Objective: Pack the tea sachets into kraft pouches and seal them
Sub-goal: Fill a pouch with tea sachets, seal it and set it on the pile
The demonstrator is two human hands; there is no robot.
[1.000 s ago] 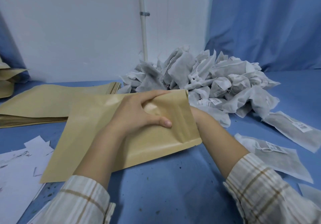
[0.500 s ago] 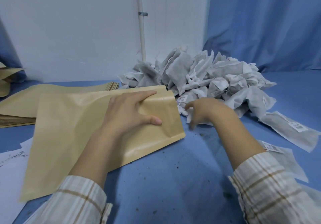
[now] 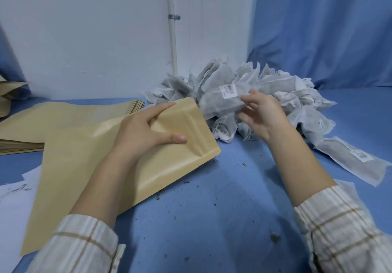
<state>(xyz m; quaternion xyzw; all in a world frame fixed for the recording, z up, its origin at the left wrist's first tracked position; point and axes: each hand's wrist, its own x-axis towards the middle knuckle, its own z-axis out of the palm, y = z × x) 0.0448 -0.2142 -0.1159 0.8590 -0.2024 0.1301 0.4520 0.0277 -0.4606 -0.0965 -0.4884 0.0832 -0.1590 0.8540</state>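
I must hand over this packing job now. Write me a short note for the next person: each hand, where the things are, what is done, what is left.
Left hand: grips the kraft pouch near its zip end, which faces the sachet pile.
Right hand: holds one tea sachet, with a white label, just beyond the pouch mouth.
Spare pouches: flat stack at the left. Loose sachet: lying at the right.
Done: pouch and sachet picked up.
Left: slide the sachet in, seal the pouch, go on with the pile. Whether the pouch mouth is open cannot be seen.
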